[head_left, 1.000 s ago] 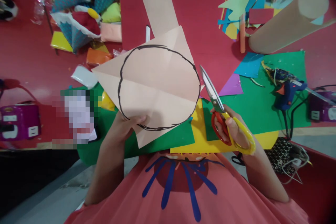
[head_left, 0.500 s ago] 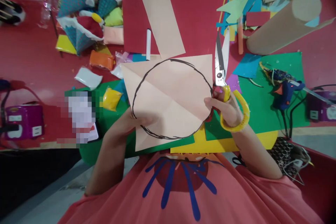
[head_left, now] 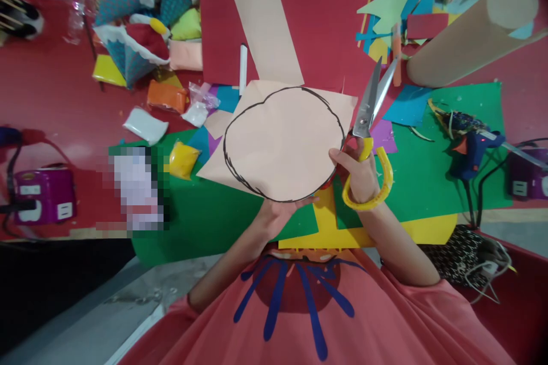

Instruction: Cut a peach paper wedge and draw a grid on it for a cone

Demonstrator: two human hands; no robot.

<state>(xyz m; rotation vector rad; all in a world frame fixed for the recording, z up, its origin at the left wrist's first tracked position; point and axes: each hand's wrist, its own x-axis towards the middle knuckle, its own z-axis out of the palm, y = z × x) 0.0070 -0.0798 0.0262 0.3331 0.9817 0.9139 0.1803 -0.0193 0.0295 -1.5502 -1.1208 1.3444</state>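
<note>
A peach sheet of paper (head_left: 285, 142) with a thick black rounded outline drawn on it is held over the table, its left side bent. My left hand (head_left: 278, 214) supports the bottom edge from below; most of its fingers are hidden behind the sheet. At the right edge, my right hand (head_left: 362, 174) pinches the paper, thumb on top. That same hand carries the scissors (head_left: 363, 120), their yellow handle looped around it and the blades apart, pointing up and away from me.
Beyond the sheet lie a peach strip (head_left: 269, 28) and a white marker (head_left: 243, 68) on red card (head_left: 334, 11). To the right are a blue glue gun (head_left: 475, 151) and a cardboard roll (head_left: 462, 40). Clay packets (head_left: 166, 97) and blue cones (head_left: 131, 57) occupy the left.
My left hand has moved from the sheet's left edge to underneath its bottom edge. The paper has turned and its left part now bends. The scissors tilt more to the right.
</note>
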